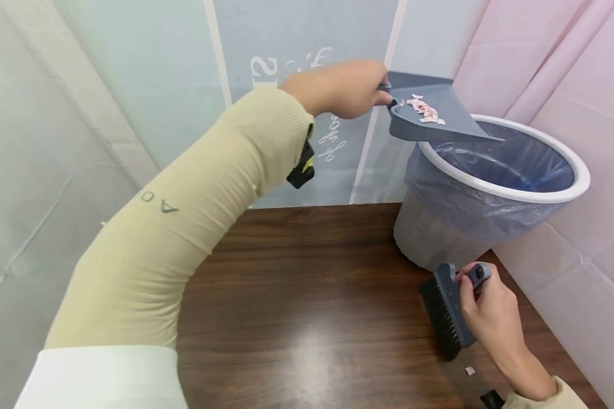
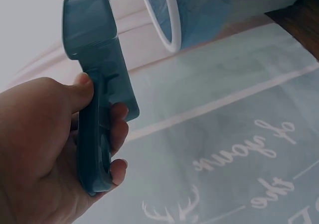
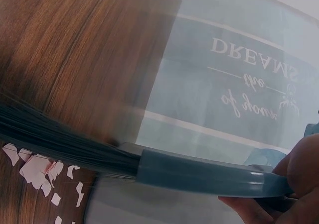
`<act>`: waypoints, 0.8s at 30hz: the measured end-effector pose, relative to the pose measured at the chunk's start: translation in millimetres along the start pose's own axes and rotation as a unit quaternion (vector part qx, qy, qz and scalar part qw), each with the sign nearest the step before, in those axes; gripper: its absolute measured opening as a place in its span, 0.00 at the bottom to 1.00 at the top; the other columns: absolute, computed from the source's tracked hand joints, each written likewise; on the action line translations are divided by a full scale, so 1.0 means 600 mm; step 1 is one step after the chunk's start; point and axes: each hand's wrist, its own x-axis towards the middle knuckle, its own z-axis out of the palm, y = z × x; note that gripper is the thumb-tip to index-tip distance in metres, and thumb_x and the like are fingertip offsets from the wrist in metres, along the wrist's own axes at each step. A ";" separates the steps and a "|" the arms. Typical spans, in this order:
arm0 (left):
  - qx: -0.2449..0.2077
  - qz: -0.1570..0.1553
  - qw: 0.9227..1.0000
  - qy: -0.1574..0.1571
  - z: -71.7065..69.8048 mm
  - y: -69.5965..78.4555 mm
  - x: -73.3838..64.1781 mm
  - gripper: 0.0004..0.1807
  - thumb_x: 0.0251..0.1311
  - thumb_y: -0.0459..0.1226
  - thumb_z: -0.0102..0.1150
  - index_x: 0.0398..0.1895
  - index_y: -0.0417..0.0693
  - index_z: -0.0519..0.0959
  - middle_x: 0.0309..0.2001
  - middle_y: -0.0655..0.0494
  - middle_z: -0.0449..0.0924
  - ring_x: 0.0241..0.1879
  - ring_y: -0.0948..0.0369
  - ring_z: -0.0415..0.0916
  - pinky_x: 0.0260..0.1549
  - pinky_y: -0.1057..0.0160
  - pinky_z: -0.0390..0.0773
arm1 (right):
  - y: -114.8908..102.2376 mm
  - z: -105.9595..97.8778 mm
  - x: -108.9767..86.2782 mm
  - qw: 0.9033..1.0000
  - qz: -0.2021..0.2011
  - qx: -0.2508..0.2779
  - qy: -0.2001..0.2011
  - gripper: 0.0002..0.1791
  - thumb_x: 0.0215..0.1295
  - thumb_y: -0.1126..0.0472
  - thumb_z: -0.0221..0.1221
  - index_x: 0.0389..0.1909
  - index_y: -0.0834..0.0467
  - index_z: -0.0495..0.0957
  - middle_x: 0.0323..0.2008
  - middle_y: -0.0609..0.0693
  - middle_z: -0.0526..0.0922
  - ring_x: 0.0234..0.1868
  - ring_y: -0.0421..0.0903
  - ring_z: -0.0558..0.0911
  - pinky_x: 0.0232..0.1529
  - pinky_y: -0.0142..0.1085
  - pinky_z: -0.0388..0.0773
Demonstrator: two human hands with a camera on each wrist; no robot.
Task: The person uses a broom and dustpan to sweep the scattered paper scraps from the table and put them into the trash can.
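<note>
My left hand [image 1: 355,88] grips a grey-blue dustpan [image 1: 414,128] by its handle. In the left wrist view the thumb and fingers wrap around the handle [image 2: 94,134]. Small pale pink paper scraps [image 1: 423,109] lie in the pan, whose front lip is over the rim of a lined trash bin [image 1: 491,190]. My right hand [image 1: 493,312] holds a small hand brush [image 1: 452,309] low near the floor, bristles to the left. More scraps [image 3: 36,171] lie on the floor beside the bristles in the right wrist view.
The bin stands in the corner against pale sheeted walls [image 1: 558,267]. A printed covering [image 1: 337,34] hangs behind it. Dark wooden flooring [image 1: 307,295] spreads in front, with a single scrap [image 1: 469,371] visible below the brush.
</note>
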 end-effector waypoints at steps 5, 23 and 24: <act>0.018 -0.004 1.000 -0.002 0.004 0.022 0.025 0.21 0.81 0.48 0.36 0.61 0.42 0.67 0.40 0.60 0.64 0.38 0.64 0.64 0.42 0.68 0.67 | 0.002 -0.001 0.001 1.000 0.000 -0.001 -0.003 0.13 0.60 0.78 0.59 0.45 0.68 0.72 0.32 0.58 0.84 0.26 0.19 0.67 0.22 0.21 0.65; 0.118 -0.072 0.990 0.006 0.021 0.086 0.079 0.25 0.81 0.50 0.31 0.74 0.57 0.64 0.70 0.62 0.69 0.67 0.63 0.67 0.67 0.58 0.67 | 0.008 -0.007 -0.002 1.000 0.013 -0.015 0.006 0.12 0.61 0.77 0.60 0.46 0.68 0.74 0.31 0.57 0.84 0.22 0.23 0.65 0.21 0.24 0.62; 0.125 -0.074 0.989 0.007 0.023 0.090 0.083 0.25 0.81 0.50 0.32 0.74 0.58 0.64 0.71 0.63 0.68 0.68 0.64 0.67 0.67 0.57 0.67 | 0.008 -0.007 -0.003 1.000 0.013 -0.015 0.007 0.12 0.61 0.77 0.60 0.46 0.68 0.74 0.31 0.57 0.84 0.22 0.23 0.65 0.21 0.24 0.62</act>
